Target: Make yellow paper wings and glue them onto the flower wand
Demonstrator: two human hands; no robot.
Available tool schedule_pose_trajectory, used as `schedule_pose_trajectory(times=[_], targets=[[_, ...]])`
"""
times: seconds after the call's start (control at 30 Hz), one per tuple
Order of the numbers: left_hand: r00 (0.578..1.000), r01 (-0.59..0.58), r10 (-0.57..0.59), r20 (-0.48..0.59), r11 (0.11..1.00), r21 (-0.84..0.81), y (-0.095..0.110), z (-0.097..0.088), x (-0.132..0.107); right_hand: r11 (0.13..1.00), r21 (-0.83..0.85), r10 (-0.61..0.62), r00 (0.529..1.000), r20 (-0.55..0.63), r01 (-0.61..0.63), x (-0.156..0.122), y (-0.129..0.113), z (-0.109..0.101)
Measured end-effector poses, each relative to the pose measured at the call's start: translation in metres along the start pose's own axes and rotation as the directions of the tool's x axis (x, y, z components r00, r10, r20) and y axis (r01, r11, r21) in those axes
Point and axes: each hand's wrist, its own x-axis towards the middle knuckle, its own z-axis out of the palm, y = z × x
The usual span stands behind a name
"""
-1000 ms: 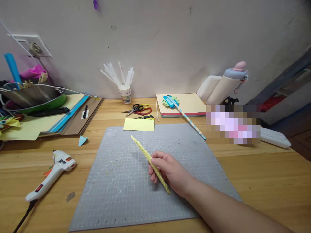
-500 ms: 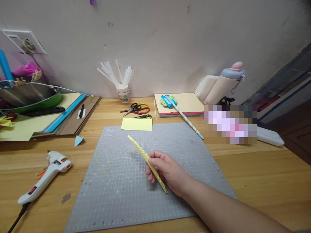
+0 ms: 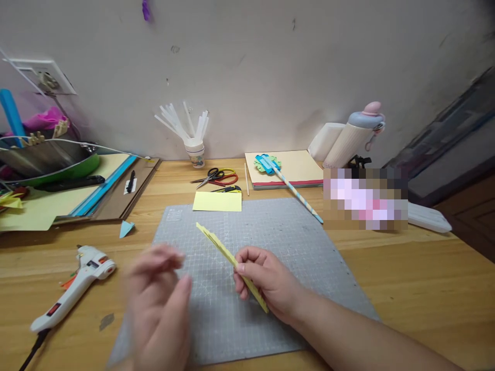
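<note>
My right hand (image 3: pixel 266 278) pinches a narrow strip of folded yellow paper (image 3: pixel 218 245) near its middle, above the grey cutting mat (image 3: pixel 216 330). The strip looks pleated along its length and slants from upper left to lower right. To its left, my left hand (image 3: pixel 160 304) is raised over the mat's left side, blurred by motion. Its thumb and fingers are apart with nothing between them. A flat yellow paper rectangle (image 3: pixel 217 201) lies at the mat's far edge.
A white glue gun (image 3: pixel 79 286) and a blue paper scrap (image 3: pixel 126 228) lie left of the mat. Behind it are scissors (image 3: pixel 216 176), a yellow cutter (image 3: pixel 230 189) and a cup of straws (image 3: pixel 196 154). A striped stick (image 3: pixel 297 196) with a paper flower rests at right, near a bottle (image 3: pixel 350 136).
My left hand has come into view from the lower left, toward the folded paper. My right hand keeps its pinch on the paper and has barely moved.
</note>
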Motion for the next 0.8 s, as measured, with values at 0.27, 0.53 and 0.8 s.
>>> schedule_pose_trajectory(times=[0.27, 0.53, 0.8], targets=[[0.689, 0.553, -0.530, 0.494, 0.825, 0.113, -0.029, 0.020, 0.002, 0.785, -0.564, -0.311, 0.951, 0.001, 0.257, -0.009, 0.000, 0.006], [0.679, 0.532, -0.475, 0.560, 0.844, 0.072, -0.031, 0.014, 0.021, 0.418, -0.860, -0.389, 0.913, 0.124, 0.294, -0.013, -0.006, 0.001], [0.643, 0.607, -0.545, 0.539, 0.791, 0.076, -0.034, 0.013, 0.029, 0.497, -0.821, -0.418, 0.906, 0.058, 0.282, -0.012, -0.004, -0.002]])
